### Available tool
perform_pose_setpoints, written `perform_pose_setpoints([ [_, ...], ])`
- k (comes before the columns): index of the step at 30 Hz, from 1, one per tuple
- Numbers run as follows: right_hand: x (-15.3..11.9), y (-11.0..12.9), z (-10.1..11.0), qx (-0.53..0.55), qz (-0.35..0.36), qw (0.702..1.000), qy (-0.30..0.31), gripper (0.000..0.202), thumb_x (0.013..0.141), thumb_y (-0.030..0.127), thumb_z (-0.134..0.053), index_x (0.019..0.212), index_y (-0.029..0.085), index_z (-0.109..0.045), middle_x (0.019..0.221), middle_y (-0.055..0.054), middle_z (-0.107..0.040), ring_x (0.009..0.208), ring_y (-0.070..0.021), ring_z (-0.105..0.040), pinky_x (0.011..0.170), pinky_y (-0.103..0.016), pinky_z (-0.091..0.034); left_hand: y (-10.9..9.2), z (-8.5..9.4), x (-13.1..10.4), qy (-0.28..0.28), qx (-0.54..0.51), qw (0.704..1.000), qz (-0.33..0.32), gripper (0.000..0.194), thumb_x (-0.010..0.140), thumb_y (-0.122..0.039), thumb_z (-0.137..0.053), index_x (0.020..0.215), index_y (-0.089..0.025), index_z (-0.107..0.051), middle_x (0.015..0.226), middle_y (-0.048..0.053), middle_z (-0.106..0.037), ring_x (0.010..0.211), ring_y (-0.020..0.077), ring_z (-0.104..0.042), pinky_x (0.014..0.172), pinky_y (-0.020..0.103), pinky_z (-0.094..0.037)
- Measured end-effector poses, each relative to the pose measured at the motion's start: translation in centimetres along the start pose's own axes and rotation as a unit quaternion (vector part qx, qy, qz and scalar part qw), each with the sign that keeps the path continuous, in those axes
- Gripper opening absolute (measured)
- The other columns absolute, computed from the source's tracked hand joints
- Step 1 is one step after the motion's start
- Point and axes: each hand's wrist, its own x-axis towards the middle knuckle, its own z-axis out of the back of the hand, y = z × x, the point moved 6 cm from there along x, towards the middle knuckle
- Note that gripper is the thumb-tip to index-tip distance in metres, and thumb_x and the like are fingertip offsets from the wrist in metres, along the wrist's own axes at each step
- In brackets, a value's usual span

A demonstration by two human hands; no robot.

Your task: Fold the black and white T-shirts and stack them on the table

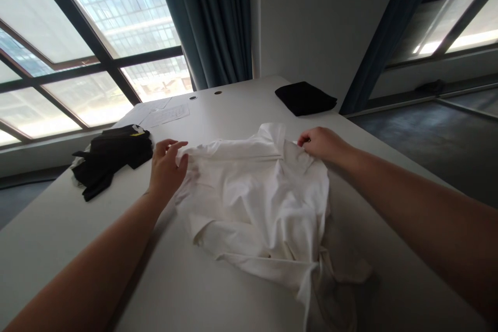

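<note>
A crumpled white garment (268,197), perhaps a shirt, lies spread on the white table in front of me. Its far edge runs between my two hands, and its near part hangs in loose folds toward me. At the far left corner of the cloth is my left hand (166,166), fingers apart and slightly curled, with the fingertips at the fabric's edge. My right hand (321,142) pinches the white cloth at its far right corner, thumb and fingers pressed together.
On the white table (128,238), a rumpled dark garment (112,155) lies at left and a folded black cloth (305,98) at the back right. Printed sheets (169,114) rest near the windows. Two round holes pierce the far tabletop. Behind hangs a dark blue curtain (218,21).
</note>
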Motion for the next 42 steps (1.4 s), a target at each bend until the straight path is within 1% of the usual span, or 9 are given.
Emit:
perform_pose_setpoints([
  [5,-1.9,4.3,-0.1,-0.041,0.211,0.971,-0.102,0.043,0.089,0.017,-0.056,0.126,0.014,-0.077,0.137,-0.018,-0.069,0.132,-0.0362,-0.058,0.118,-0.052,-0.042,-2.3,-1.6,-1.7,0.182,0.169,0.968,0.019,0.055,0.099,-0.046,-0.058,0.149,-0.021,-0.060,0.152,0.022,-0.055,0.135,0.0430,-0.055,0.111,0.059,-0.042],
  [8,-3.4,6.5,-1.9,0.006,0.309,0.951,-0.006,0.052,0.101,0.033,-0.051,0.150,0.020,-0.063,0.158,-0.014,-0.056,0.146,-0.0323,-0.050,0.124,-0.050,-0.038,-5.8,-0.4,-2.9,0.201,0.212,0.956,-0.015,0.057,0.103,-0.049,-0.051,0.148,-0.015,-0.060,0.146,0.025,-0.060,0.126,0.0430,-0.063,0.104,0.056,-0.047],
  [10,-4.1,7.2,-3.5,0.011,0.343,0.935,0.085,0.055,0.104,0.041,-0.049,0.156,0.024,-0.058,0.164,-0.011,-0.051,0.151,-0.0304,-0.046,0.126,-0.050,-0.036,-7.5,-0.7,-4.2,0.278,0.218,0.935,-0.019,0.061,0.106,-0.053,-0.043,0.146,-0.010,-0.060,0.133,0.027,-0.068,0.112,0.0411,-0.071,0.095,0.052,-0.052],
  [13,-4.2,7.1,-5.0,-0.001,0.339,0.929,0.148,0.058,0.105,0.046,-0.049,0.160,0.026,-0.054,0.169,-0.010,-0.045,0.156,-0.0304,-0.041,0.129,-0.051,-0.031,-8.3,-2.4,-5.9,0.344,0.221,0.912,-0.028,0.067,0.109,-0.051,-0.034,0.157,-0.007,-0.049,0.155,0.031,-0.053,0.134,0.0461,-0.060,0.103,0.056,-0.049],
  [18,-2.0,5.2,-6.0,-0.062,0.218,0.967,0.119,0.061,0.107,0.046,-0.045,0.163,0.022,-0.049,0.172,-0.012,-0.039,0.159,-0.0324,-0.035,0.131,-0.050,-0.027,-5.6,-5.8,-5.9,0.389,0.144,0.910,-0.025,0.075,0.110,-0.057,-0.024,0.173,-0.017,-0.019,0.178,0.019,-0.013,0.163,0.0444,-0.017,0.125,0.064,-0.024],
  [24,-0.8,3.2,-5.0,-0.135,0.118,0.983,0.048,0.060,0.108,0.038,-0.039,0.159,0.010,-0.051,0.165,-0.020,-0.047,0.153,-0.0351,-0.045,0.128,-0.049,-0.032,-3.0,-7.0,-4.0,0.385,0.080,0.919,-0.031,0.085,0.106,-0.064,-0.027,0.174,-0.016,-0.013,0.179,0.013,-0.014,0.166,0.0345,-0.010,0.131,0.057,-0.014],
  [30,-1.1,1.9,-2.2,-0.164,0.074,0.984,0.014,0.049,0.104,0.039,-0.048,0.141,0.015,-0.068,0.145,-0.020,-0.067,0.126,-0.0347,-0.068,0.104,-0.044,-0.051,0.3,-7.2,-2.7,0.370,0.080,0.926,-0.001,0.076,0.107,-0.059,-0.031,0.171,-0.019,-0.027,0.177,0.013,-0.022,0.165,0.0329,-0.018,0.130,0.056,-0.021],
  [36,-2.6,4.3,-1.0,-0.212,0.086,0.972,0.047,0.033,0.099,0.032,-0.054,0.121,0.018,-0.075,0.117,-0.017,-0.079,0.102,-0.0317,-0.073,0.081,-0.037,-0.050,4.3,-6.9,-1.4,0.352,0.068,0.933,-0.029,0.067,0.107,-0.052,-0.032,0.167,-0.023,-0.039,0.176,0.009,-0.029,0.163,0.0293,-0.025,0.131,0.050,-0.022],
  [42,-3.8,6.3,-0.6,-0.203,0.077,0.976,0.015,0.029,0.099,0.031,-0.051,0.112,0.019,-0.074,0.104,-0.016,-0.079,0.091,-0.0313,-0.072,0.075,-0.036,-0.045,1.2,-3.5,-0.8,0.224,0.118,0.961,-0.109,0.054,0.106,-0.045,-0.042,0.153,-0.026,-0.060,0.134,0.015,-0.069,0.124,0.0320,-0.064,0.111,0.049,-0.046],
])
